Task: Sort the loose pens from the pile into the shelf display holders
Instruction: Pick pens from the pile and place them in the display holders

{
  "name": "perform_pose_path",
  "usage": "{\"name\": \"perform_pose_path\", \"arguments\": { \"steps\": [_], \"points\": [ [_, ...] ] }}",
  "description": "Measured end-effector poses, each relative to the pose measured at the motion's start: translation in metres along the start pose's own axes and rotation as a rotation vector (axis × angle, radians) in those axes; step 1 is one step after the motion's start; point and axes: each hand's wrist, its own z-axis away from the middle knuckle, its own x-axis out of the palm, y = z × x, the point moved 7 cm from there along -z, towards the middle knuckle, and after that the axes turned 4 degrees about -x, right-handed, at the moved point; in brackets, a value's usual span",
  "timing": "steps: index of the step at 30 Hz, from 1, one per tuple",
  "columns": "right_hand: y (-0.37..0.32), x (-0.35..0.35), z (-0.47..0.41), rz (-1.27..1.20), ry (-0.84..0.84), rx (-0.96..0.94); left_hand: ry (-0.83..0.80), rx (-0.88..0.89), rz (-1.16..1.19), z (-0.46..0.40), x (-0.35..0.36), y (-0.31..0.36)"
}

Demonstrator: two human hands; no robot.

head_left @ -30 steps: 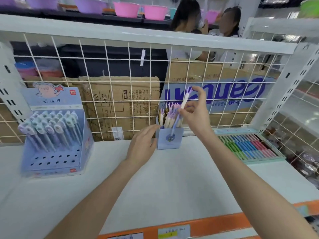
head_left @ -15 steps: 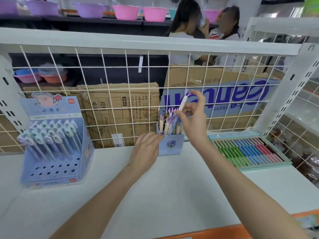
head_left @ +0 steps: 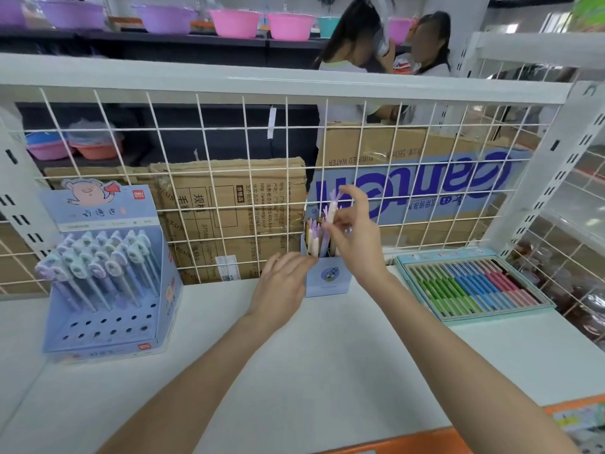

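- Right hand (head_left: 355, 239): raised over the small blue pen holder (head_left: 329, 278), thumb and forefinger pinching one white pen with purple topper (head_left: 332, 208); pen upright, slightly tilted, lower end among the other pens in the holder.
- Left hand (head_left: 281, 286): laid against the holder's left side, fingers straight and pressed together, fingertips touching its upper edge; nothing gripped.
- Small blue pen holder: standing on the white shelf (head_left: 294, 371) just in front of the wire grid back (head_left: 229, 178), holding a cluster of pastel pens (head_left: 315, 237) upright.
- Blue tiered pen display (head_left: 108, 290): well apart at left on the same shelf, pig cartoon on its header card, rear rows filled with pastel pens, front rows of holes open.
- Flat tray of pens (head_left: 471, 286): at right, near the holder, green, blue and pink rows lying side by side.
- Cardboard boxes (head_left: 229, 217): behind the grid.
- Two people (head_left: 393, 60): standing beyond the shelf, near pink and purple basins (head_left: 235, 22).
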Motion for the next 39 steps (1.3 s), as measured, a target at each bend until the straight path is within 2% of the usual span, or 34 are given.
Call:
{"name": "perform_pose_path", "arguments": {
  "steps": [3,5,10,14,17,20,23,26,29,34,39],
  "points": [
    [0.003,0.01,0.001,0.153,-0.06,-0.028,-0.016,0.013,-0.021,0.001,0.001,0.0],
    [0.008,0.011,0.005,0.256,-0.04,-0.043,-0.03,0.008,-0.041,0.003,0.003,0.0],
    [0.006,0.014,0.017,0.495,0.019,-0.231,-0.065,-0.027,-0.055,0.007,0.007,0.0],
    [0.003,0.014,0.024,0.56,0.08,-0.286,-0.085,-0.034,-0.057,0.009,0.005,0.004],
    [0.009,0.006,0.027,0.583,0.128,-0.212,-0.11,-0.051,-0.066,0.013,0.002,0.003],
    [0.01,0.003,0.035,0.649,0.131,-0.145,-0.15,-0.119,-0.057,0.027,0.001,-0.003],
    [-0.006,0.014,0.048,0.586,0.102,-0.229,-0.169,-0.222,-0.042,0.046,-0.006,-0.011],
    [-0.026,0.043,0.064,0.422,-0.007,-0.305,-0.176,-0.327,-0.029,0.065,-0.021,-0.021],
    [-0.039,0.086,0.087,0.311,-0.194,-0.355,-0.138,-0.422,-0.042,0.092,-0.047,-0.036],
    [-0.063,0.159,0.133,0.307,-0.576,-0.337,-0.031,-0.585,-0.232,0.164,-0.108,-0.061],
    [-0.11,0.225,0.178,0.357,-0.789,-0.444,-0.265,-0.803,-0.586,0.235,-0.162,-0.094]
  ]
}}
